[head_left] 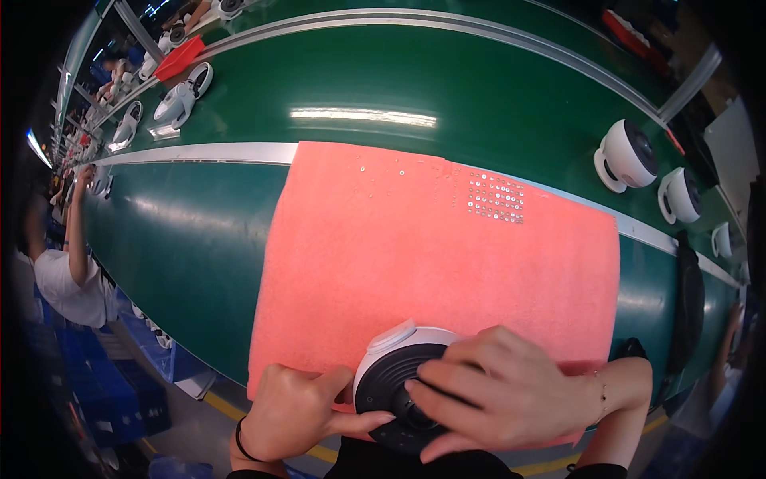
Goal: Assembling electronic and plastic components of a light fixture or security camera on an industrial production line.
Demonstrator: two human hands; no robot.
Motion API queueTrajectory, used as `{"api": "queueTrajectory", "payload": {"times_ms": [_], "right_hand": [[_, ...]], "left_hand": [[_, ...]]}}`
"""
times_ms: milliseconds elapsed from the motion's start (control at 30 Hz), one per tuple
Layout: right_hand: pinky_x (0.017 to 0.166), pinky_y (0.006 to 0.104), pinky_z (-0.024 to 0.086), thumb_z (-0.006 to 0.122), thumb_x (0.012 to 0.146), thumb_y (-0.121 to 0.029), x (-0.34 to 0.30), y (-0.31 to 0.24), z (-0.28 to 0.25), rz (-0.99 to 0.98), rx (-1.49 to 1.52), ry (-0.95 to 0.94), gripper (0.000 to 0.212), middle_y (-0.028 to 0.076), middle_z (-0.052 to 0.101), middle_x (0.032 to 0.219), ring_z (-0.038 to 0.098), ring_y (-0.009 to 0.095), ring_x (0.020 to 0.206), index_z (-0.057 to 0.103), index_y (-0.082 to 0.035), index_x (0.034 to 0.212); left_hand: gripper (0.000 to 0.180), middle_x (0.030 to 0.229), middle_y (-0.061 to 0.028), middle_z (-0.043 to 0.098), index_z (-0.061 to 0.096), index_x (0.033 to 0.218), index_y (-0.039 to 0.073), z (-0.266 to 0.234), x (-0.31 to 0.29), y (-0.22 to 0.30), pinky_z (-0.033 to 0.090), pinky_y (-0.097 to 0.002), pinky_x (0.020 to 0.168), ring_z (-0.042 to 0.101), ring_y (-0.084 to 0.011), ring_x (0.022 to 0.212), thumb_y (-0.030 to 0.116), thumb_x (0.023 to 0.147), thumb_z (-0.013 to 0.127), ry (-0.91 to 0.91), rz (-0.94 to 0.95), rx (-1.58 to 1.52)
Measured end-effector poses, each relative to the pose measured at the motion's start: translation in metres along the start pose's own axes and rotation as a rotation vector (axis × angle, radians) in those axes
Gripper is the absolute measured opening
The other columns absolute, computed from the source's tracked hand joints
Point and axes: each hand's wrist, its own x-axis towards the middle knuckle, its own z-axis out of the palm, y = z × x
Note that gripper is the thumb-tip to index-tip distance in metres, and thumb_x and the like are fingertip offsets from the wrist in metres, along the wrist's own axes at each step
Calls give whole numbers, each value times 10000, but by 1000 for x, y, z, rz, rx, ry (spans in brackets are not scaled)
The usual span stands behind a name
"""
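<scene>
A round white security camera (385,354) with a ridged black front lies at the near edge of a pink foam-like mat (415,263), its black face turned up toward me. My left hand (291,411) grips its left side, thumb across the lower black face and the other fingers curled at the rim. Over the right half of the face bends my right hand (503,391), fingertips against the dark centre and thumb low beside it. Whether something small sits under those fingertips is hidden.
Small screws (496,198) stand in rows at the mat's far edge, with a few loose ones left of them. Beyond runs a green conveyor belt (263,88) carrying white cameras (628,156) and a red tray (180,58). Another person (72,275) works at the far left.
</scene>
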Motion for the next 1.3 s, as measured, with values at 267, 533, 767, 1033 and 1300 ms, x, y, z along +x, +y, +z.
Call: {"api": "queueTrajectory", "payload": {"times_ms": [267,533,767,1033,1300], "right_hand": [[866,399,458,576,721,-129,8,-5,-2,-201,365,-193,331,212,535,1105,540,316,1032,586,-14,1031],[916,396,408,640,787,-334,3,10,-4,262,520,-151,575,264,418,1241,465,356,1125,418,18,1184],[803,367,468,633,807,-330,-20,17,15,642,978,-151,632,239,525,1046,571,321,970,273,-3,1211],[761,325,484,858,519,-323,9,33,2,328,478,297,826,154,596,884,617,240,840,329,-26,1079],[962,400,351,777,627,-213,31,55,-18,277,709,414,948,165,317,1358,375,246,1207,164,-85,1338]], "left_hand": [[441,483,-49,551,548,586,47,-1,-1,-2,455,-282,440,571,-209,440,429,580,769,-21,15,36],[464,496,-66,553,599,706,26,-1,9,-11,463,-296,450,576,-226,446,470,655,723,-39,65,47],[693,993,-175,614,440,1230,-21,18,13,-12,503,-328,787,633,-242,871,316,693,721,-342,-164,-906],[857,1040,-175,597,329,1300,-70,-9,38,15,512,-341,798,610,-250,951,219,626,773,134,250,-562],[806,1115,-164,562,385,1261,-77,-38,101,-20,471,-337,849,564,-244,1017,268,631,751,218,451,-933]]}}
